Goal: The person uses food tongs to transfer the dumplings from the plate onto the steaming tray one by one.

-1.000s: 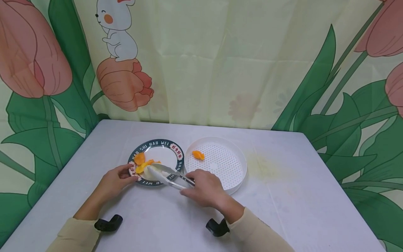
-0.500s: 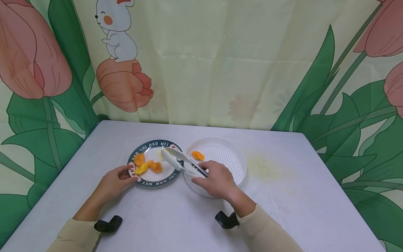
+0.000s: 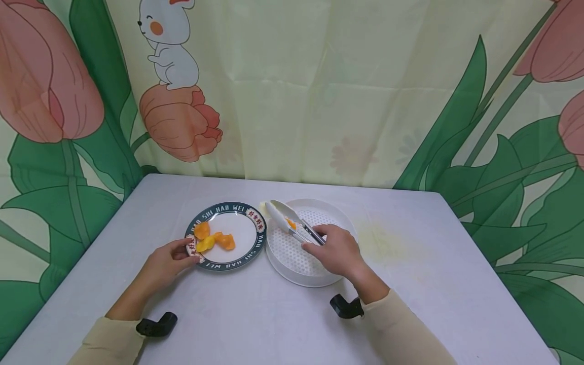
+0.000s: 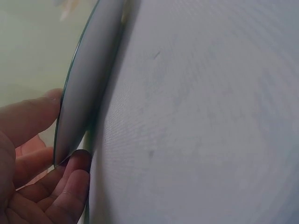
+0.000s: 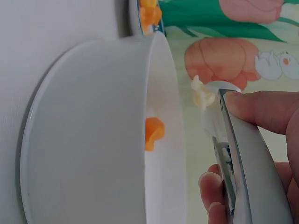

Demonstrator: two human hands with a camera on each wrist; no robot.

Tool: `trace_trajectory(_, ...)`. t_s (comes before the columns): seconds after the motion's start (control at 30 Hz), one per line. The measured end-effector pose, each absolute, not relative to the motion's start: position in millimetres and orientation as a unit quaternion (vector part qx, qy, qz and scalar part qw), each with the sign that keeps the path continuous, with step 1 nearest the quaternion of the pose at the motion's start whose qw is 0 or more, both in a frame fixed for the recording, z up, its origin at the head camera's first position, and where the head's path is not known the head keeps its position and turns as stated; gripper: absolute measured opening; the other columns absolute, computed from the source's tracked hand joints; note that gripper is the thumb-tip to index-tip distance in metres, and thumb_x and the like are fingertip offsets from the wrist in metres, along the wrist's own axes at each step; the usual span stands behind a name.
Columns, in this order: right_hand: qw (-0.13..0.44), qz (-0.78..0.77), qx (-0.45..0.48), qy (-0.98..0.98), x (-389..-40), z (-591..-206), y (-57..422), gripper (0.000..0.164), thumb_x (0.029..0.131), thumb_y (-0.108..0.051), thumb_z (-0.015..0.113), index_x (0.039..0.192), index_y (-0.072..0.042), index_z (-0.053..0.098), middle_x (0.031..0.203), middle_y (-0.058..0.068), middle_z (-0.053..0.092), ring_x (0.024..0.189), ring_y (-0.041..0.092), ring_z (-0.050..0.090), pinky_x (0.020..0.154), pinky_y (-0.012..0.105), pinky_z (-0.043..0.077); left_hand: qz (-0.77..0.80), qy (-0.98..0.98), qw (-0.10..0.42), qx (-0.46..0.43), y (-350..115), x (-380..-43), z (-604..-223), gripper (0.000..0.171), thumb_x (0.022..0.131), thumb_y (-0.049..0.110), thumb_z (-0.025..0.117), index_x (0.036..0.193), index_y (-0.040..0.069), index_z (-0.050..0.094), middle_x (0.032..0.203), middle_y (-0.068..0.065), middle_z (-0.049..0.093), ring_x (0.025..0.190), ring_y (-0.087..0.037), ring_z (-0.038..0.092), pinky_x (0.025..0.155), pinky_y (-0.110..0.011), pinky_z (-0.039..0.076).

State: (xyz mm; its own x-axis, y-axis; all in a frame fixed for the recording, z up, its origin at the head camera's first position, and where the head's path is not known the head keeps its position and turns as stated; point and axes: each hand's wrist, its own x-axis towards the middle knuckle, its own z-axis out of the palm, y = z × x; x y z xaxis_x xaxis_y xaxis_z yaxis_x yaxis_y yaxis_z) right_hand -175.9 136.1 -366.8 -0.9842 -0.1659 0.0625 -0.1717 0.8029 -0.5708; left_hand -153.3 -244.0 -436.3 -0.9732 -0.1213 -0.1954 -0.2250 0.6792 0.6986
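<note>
My right hand (image 3: pixel 337 251) grips metal tongs (image 3: pixel 276 217), whose tips hang over the far left rim of a round white basket (image 3: pixel 301 278) with a perforated bottom. A pale yellowish piece (image 5: pixel 202 97) is pinched at the tong tips, above the rim. Inside the basket lies an orange piece (image 5: pixel 154 133), partly covered by the tongs in the head view. My left hand (image 3: pixel 161 263) pinches the left rim of a plate (image 3: pixel 244 233), thumb on top and fingers beneath. On that plate lie orange pieces (image 3: pixel 224 241) and a yellow piece (image 3: pixel 206 244).
Plate and basket stand side by side on a white-covered table (image 3: pixel 255 319), rims close together. A curtain (image 3: pixel 292 116) printed with tulips and a rabbit hangs behind the table. A faint yellowish stain (image 3: pixel 380 241) marks the cloth right of the basket.
My right hand has moved the tongs and the pale piece rightward and away from me, from the plate to over the basket. The left hand keeps its place on the plate's rim.
</note>
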Motion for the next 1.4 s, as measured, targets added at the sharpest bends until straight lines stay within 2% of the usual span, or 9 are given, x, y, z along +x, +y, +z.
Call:
trace_trajectory(0.43,-0.012,0.276,0.049,-0.96,-188,-373,156,0.048,0.087,-0.037,0.074,0.125,-0.008,0.069,0.107,0.006,0.069,0.086,0.021,0.057,0.066,0.033,0.043,0.394,0.912,0.067,-0.098,-244,-153,-436,0.076,0.089,0.032,0.077,0.148,-0.002,0.043,0.125,-0.029,0.059,0.111,-0.039,0.057,0.093,-0.047,0.054)
trace_trajectory(1.0,-0.021,0.266,0.022,-0.964,-194,-376,173,0.056,0.089,-0.039,0.071,0.131,-0.002,0.064,0.116,0.012,0.067,0.094,0.027,0.058,0.075,0.039,0.046,0.399,0.908,0.072,-0.108,-243,-153,-434,0.076,0.09,0.032,0.076,0.148,-0.003,0.042,0.125,-0.029,0.059,0.11,-0.038,0.056,0.094,-0.046,0.053)
trace_trajectory(1.4,-0.038,0.258,0.014,-0.965,-191,-379,175,0.059,0.089,-0.041,0.071,0.131,-0.001,0.063,0.117,0.012,0.066,0.096,0.027,0.058,0.075,0.039,0.046,0.405,0.905,0.073,-0.105,-244,-154,-435,0.077,0.09,0.033,0.077,0.148,-0.003,0.042,0.125,-0.029,0.059,0.11,-0.038,0.057,0.093,-0.045,0.054)
